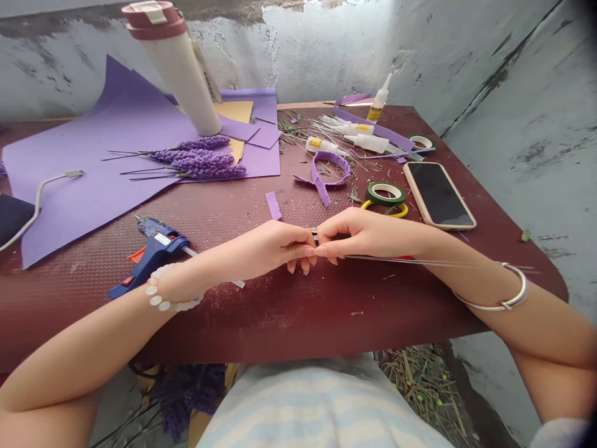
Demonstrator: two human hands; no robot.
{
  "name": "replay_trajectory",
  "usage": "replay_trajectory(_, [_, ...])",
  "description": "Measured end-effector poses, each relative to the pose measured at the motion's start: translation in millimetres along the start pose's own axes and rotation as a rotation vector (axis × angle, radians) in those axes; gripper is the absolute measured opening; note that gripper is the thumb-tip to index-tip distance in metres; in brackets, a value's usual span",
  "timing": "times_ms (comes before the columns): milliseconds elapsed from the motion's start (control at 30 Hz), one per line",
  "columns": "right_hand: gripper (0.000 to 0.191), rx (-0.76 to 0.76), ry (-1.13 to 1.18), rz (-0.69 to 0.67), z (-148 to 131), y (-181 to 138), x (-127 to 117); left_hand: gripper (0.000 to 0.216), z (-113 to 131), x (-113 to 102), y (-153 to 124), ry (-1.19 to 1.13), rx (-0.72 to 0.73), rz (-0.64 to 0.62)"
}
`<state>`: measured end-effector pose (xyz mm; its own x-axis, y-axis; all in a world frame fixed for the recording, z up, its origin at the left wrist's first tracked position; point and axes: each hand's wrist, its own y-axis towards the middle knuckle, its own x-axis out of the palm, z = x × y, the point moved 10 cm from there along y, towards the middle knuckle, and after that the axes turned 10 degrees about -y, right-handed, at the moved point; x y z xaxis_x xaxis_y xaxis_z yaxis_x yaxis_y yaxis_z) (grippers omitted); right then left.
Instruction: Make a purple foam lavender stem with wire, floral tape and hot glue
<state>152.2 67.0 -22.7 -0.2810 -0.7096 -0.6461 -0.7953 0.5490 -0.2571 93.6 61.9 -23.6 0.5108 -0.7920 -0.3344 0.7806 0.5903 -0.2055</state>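
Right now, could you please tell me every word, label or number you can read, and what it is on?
Nothing here reads clearly.
Glue gun: white label, print too small.
Glue bottles: yellow labels, blurred.
Phone: dark screen, no text.
Thin wires pinched between left hand and right hand: no markings.

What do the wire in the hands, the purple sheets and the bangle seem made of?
The wire, pinched between left hand and right hand, looks like thin metal: straight, grey, faintly shiny. Purple sheets: matte paper or craft foam, no gloss. Bangle: likely polished silvery metal, bright highlights.
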Motion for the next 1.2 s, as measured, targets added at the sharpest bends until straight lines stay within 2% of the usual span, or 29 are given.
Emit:
replay_trajectory(233, [0.032,0.024,0.117,-0.066,5,1,5,0.02,1,-6,-1,-0.01,-0.005,0.061])
replay_trajectory(633, [0.031,-0.008,0.225,-0.042,0,-1,2,0.01,7,-22,-4,0.056,0.03,0.201])
replay_trajectory(833, [0.031,0.012,0.223,-0.01,0,-1,-2,0.011,11,-24,-5,0.087,0.064,0.224])
replay_trajectory(933, [0.03,0.047,0.171,0.069,3,0,-8,0.017,12,-23,-5,0.091,0.084,0.215])
replay_trajectory(1033, [0.028,0.033,0.082,0.145,4,1,-13,0.027,9,-18,-3,0.102,0.06,0.153])
replay_trajectory(1200, [0.027,-0.001,0.044,0.138,1,2,-8,0.021,9,-18,-3,0.108,0.063,0.152])
